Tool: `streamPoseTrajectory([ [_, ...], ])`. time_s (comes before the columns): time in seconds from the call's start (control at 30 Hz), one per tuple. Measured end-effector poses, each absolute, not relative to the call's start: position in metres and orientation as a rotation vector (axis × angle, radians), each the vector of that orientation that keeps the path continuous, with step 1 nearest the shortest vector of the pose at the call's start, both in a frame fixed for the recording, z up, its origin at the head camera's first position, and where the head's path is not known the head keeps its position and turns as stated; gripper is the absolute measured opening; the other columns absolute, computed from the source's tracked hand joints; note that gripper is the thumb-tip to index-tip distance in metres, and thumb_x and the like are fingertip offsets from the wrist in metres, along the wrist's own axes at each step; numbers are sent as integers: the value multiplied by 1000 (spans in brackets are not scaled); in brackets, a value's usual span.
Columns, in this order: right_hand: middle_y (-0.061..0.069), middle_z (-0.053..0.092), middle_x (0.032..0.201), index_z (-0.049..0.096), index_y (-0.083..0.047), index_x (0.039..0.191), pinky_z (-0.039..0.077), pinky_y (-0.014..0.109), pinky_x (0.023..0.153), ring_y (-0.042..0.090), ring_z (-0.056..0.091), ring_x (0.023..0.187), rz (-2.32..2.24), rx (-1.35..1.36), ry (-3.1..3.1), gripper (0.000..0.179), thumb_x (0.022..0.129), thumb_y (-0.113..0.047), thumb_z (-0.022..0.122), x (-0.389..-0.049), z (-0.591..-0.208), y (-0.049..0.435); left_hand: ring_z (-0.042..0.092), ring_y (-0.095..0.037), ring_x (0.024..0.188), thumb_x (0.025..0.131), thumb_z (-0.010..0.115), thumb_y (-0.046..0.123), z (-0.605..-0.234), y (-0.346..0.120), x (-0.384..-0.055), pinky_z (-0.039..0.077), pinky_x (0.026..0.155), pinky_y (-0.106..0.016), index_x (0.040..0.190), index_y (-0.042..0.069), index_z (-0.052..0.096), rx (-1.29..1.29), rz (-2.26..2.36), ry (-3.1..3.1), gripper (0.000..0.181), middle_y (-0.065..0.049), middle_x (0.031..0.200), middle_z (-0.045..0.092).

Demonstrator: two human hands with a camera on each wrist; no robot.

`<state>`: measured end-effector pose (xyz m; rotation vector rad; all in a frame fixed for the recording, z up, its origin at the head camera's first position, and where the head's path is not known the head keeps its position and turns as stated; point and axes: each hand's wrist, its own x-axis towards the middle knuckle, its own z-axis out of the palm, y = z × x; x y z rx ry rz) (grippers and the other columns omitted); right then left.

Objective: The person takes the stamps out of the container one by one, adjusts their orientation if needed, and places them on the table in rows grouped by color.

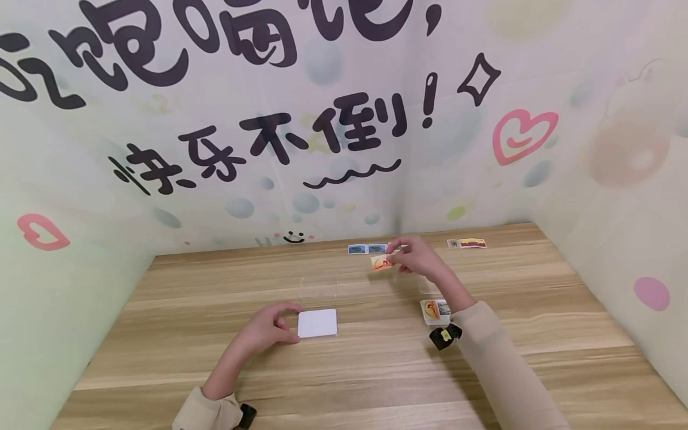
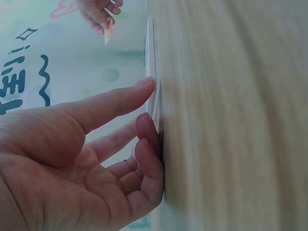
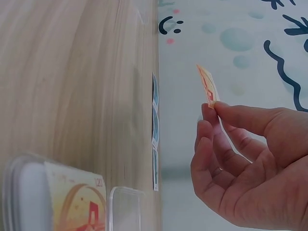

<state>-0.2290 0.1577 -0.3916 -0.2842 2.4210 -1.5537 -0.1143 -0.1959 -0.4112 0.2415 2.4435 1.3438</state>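
My right hand [image 1: 416,257] pinches a small orange-and-yellow stamp [image 1: 381,263] by one edge, between thumb and forefinger. In the right wrist view that stamp [image 3: 208,85] stands tilted above the tabletop. A row of blue stamps [image 1: 368,248] lies just behind, partly covered by the right hand. My left hand [image 1: 266,328] holds the left end of a white card stack [image 1: 318,323] flat on the table, forefinger at its back corner and thumb at its front corner. Seen edge-on in the left wrist view, the stack [image 2: 150,53] has the left hand's [image 2: 110,149] fingertips against it.
A clear box with stamps on top [image 1: 432,310] stands near the right forearm. Two clear plastic lids lie on the wooden table [image 1: 365,370], one lid [image 1: 319,286] behind the white stack. More stamps [image 1: 467,243] lie at the back right, by the printed wall.
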Motion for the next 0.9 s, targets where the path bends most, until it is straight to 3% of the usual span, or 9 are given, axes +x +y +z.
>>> streamPoseTrajectory([
  [0.7,9,74,86,67,7,111,53,29,62,19,63,68,-1491,-223,2466,15,101,-5,67,-235,-390,168,48,-15,65,81,84,-5,-412,-197,-115,40,59,-24,130,-10,63,252,1343,2455,54,-1,70,55],
  [0.9,14,74,89,68,7,111,53,29,63,19,63,68,-1470,-223,2478,15,101,-5,67,-236,-388,170,49,-15,65,81,84,-5,-413,-197,-115,40,59,-24,130,-10,63,252,1344,2455,54,-1,69,56],
])
